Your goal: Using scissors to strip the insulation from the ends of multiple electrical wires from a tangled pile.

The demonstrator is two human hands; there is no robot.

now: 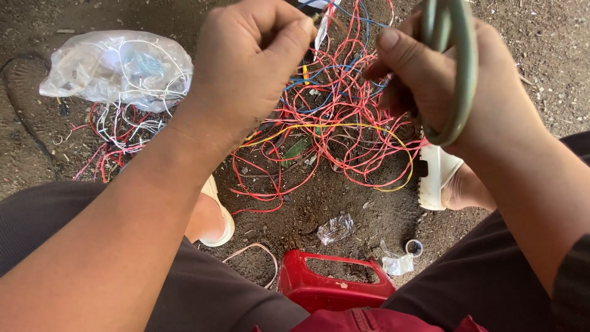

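Note:
My left hand [249, 64] is closed, thumb and fingers pinching a thin wire near its tip, next to a white strip [324, 27] at the top centre. My right hand [458, 80] grips a thick grey-green cable [461, 67] looped over the fingers, with thin wires pinched under the thumb. Both hands hover above a tangle of red, blue and yellow wires [335, 129] spread on the dirt ground.
A clear plastic bag [120, 67] stuffed with wires lies at the left, with more red and white wires [120, 138] below it. A red plastic stool [335, 286] sits between my legs. White sandals [437, 175] are on my feet. Plastic scraps [337, 229] litter the dirt.

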